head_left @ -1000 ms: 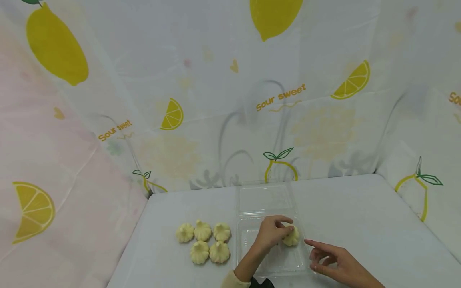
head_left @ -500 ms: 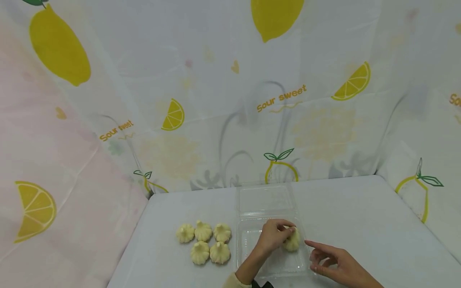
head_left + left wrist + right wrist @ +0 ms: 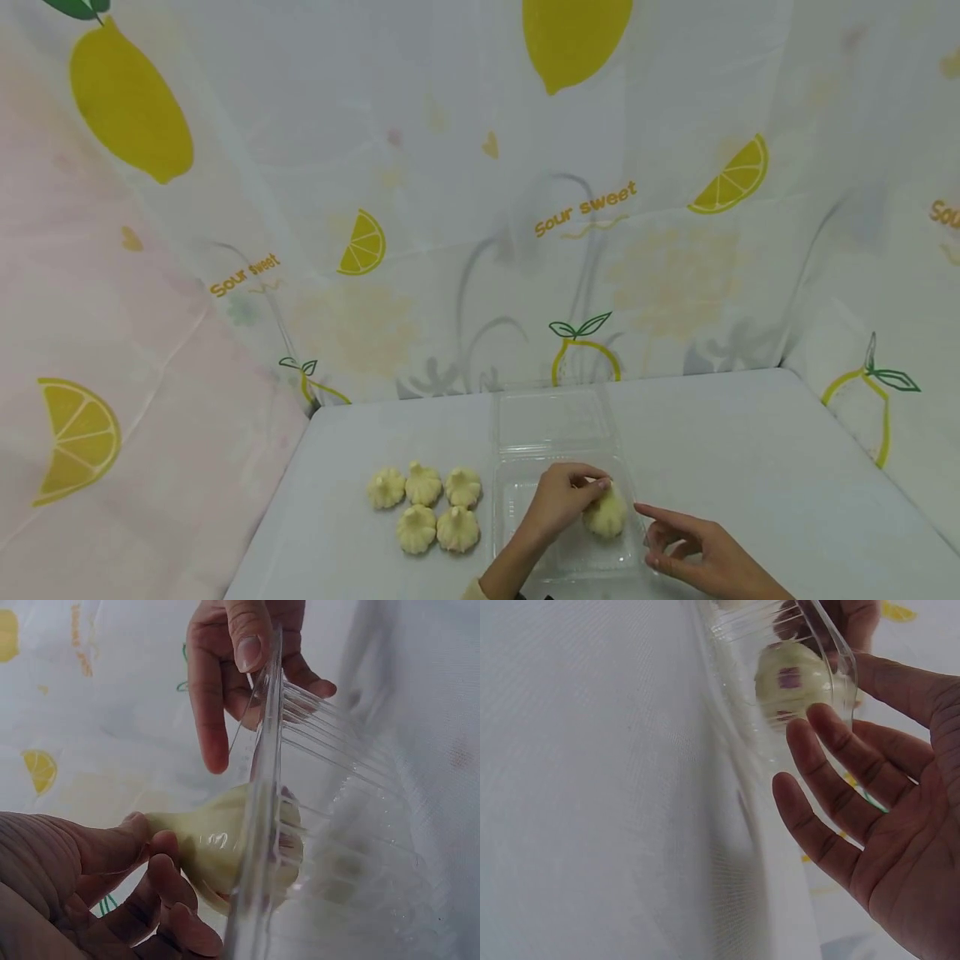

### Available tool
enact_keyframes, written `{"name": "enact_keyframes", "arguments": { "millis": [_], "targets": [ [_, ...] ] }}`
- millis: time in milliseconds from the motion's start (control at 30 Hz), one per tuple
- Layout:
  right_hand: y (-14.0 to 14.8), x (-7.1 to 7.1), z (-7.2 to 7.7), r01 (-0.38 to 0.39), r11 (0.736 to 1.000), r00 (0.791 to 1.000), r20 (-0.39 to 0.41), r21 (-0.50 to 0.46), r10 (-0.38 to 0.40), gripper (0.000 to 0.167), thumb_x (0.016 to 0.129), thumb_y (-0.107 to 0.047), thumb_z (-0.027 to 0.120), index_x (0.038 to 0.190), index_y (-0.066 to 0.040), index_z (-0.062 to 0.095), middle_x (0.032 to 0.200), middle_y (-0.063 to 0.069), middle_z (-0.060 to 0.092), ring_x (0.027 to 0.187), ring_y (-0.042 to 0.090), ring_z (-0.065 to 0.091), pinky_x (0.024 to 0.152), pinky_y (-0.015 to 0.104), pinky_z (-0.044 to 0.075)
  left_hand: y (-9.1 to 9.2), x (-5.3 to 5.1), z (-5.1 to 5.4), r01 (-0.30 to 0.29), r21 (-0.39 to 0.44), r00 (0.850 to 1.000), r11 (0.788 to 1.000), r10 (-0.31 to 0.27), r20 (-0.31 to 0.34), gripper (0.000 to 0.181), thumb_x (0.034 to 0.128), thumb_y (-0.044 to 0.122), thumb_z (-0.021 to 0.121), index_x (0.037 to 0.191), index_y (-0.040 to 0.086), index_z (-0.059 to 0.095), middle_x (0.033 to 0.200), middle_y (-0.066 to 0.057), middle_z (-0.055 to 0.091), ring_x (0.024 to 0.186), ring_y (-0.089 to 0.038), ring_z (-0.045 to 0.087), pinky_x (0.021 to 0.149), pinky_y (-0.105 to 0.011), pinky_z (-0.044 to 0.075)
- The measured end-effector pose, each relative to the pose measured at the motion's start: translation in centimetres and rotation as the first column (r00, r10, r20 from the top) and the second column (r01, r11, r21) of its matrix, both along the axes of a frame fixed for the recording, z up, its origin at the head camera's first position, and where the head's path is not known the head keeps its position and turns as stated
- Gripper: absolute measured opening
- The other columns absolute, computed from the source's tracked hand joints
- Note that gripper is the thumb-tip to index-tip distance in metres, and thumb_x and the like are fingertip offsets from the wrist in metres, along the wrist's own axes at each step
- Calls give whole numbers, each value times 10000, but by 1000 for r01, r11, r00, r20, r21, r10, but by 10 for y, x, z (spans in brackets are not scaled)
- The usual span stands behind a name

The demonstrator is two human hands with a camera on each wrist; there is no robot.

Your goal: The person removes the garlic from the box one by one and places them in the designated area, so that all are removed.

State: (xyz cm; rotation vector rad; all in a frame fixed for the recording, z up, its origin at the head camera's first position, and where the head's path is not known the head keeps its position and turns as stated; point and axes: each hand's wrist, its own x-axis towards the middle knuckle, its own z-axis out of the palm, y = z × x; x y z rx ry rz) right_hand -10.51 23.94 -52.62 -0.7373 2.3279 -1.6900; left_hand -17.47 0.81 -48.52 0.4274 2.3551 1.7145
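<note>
In the head view my left hand [image 3: 558,506] pinches a pale garlic bulb [image 3: 606,515] by its stem, between thumb and fingers. The bulb is at the right side of a clear plastic box [image 3: 514,492]. Purple marks show on its underside through the box wall in the right wrist view. My right hand [image 3: 701,552] holds the box by its right rim, thumb at the edge and fingers against the outside wall. Left of the box lie several more garlic bulbs [image 3: 457,529] in two rows.
The box's hinged lid [image 3: 555,417] lies folded back behind it on the white tabletop [image 3: 735,450]. A lemon-printed curtain [image 3: 450,167] rises behind the table and along both sides.
My left hand has drawn the garlic bulb a little toward the front of the box, and the bulb has tilted. My right hand stays at the box's right edge.
</note>
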Motion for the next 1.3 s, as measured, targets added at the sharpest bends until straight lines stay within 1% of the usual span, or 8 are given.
{"name": "enact_keyframes", "arguments": {
  "millis": [100, 200, 300, 433, 567, 867, 1167, 1300],
  "targets": [
    [0, 0, 0, -4, 1000, 1000, 7, 0, 4, 526, 969, -90, 632, 1416, 99, 431, 967, -58, 650, 853, 99, 648, 678, 300, 560, -6, 2, 2, 7, 20, 1000, 1000, -7, 8, 107, 872, 144, 751, 931, 61, 786, 622, 75, 608, 549, -7, 534, 479, -173, 384],
    [1, 0, 0, -13, 1000, 1000, -1, -6, 13, 529, 968, -87, 633, 1419, 99, 428, 963, -54, 650, 852, 101, 650, 675, 302, 560, -11, 4, 7, 4, 42, 1000, 999, -4, -1, 110, 873, 138, 751, 937, 54, 783, 636, 29, 629, 552, -24, 543, 474, -176, 386],
    [2, 0, 0, -17, 1000, 1000, -5, -8, 17, 527, 969, -83, 631, 1417, 105, 425, 963, -55, 649, 850, 105, 650, 676, 302, 560, -16, 6, 12, 1, 50, 1000, 999, -1, -6, 110, 875, 144, 752, 939, 59, 782, 638, 22, 628, 551, -28, 544, 468, -176, 384],
    [2, 0, -1, -22, 1000, 1000, 6, -9, 22, 528, 971, -79, 626, 1421, 104, 419, 966, -62, 644, 855, 107, 648, 681, 301, 560, -23, 5, 17, 14, 56, 1000, 998, -13, -15, 144, 886, 174, 745, 949, 49, 778, 635, 47, 614, 557, -27, 545, 476, -176, 393],
    [2, 1, -2, -24, 1000, 1000, 10, -7, 24, 530, 976, -87, 622, 1428, 97, 415, 964, -53, 644, 860, 102, 647, 683, 300, 560, -33, 4, 23, 14, 74, 1000, 997, -13, -12, 166, 900, 173, 731, 974, 29, 770, 662, 10, 627, 578, -53, 555, 485, -179, 393],
    [1, 2, 2, 9, 1000, 1000, 0, 25, -9, 525, 952, -53, 645, 1401, 118, 433, 964, -108, 630, 855, 85, 632, 684, 284, 552, -66, -4, 34, 2, 102, 1000, 995, -1, -10, 183, 935, 145, 687, 1027, 0, 750, 701, -45, 616, 588, -88, 519, 461, -186, 368],
    [1, 3, 1, 1, 1000, 999, -51, -5, -1, 525, 947, -34, 647, 1405, 110, 436, 975, -67, 642, 863, 102, 644, 680, 295, 555, -99, -7, 42, 20, 42, 998, 999, -18, -60, 234, 946, 218, 682, 1042, 13, 742, 714, -28, 631, 625, -84, 547, 510, -194, 407],
    [0, 3, 1, 9, 1000, 1000, -29, -3, -9, 527, 946, -35, 649, 1406, 108, 437, 974, -79, 637, 865, 99, 640, 686, 291, 553, -113, -6, 42, -1, 40, 996, 999, 5, -94, 223, 943, 209, 686, 1034, 12, 740, 696, -28, 623, 623, -88, 547, 537, -218, 447]
  ]
}}
